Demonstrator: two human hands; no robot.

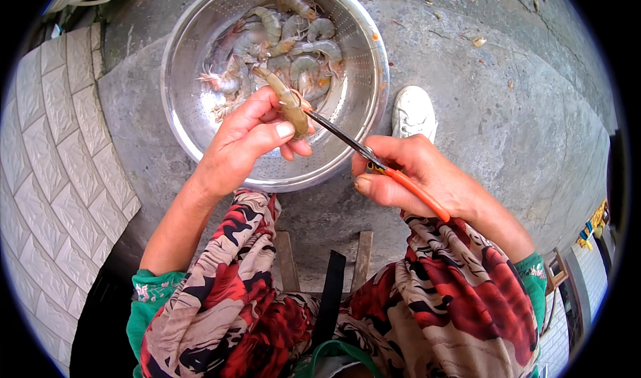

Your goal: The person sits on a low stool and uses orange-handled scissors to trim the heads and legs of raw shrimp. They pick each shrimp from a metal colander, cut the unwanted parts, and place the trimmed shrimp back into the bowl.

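My left hand (250, 145) grips a raw whole shrimp (290, 108) between thumb and fingers, above a perforated stainless steel colander (368, 72). A pair of scissors (350, 140) with dark blades and orange-red handles is in my right hand (410, 175). The blade tips lie against the side of the held shrimp; how far apart the blades are I cannot tell. Several more raw shrimp (270, 25) lie heaped in the colander, their legs and feelers tangled. Small orange bits cling to the colander's right rim.
A white shoe (414, 111) stands right of the colander on the grey concrete floor (481, 122). Scraps (479, 41) are scattered at upper right. A brick-patterned surface (62, 142) runs along the left. Wooden stool parts (362, 258) show between the legs.
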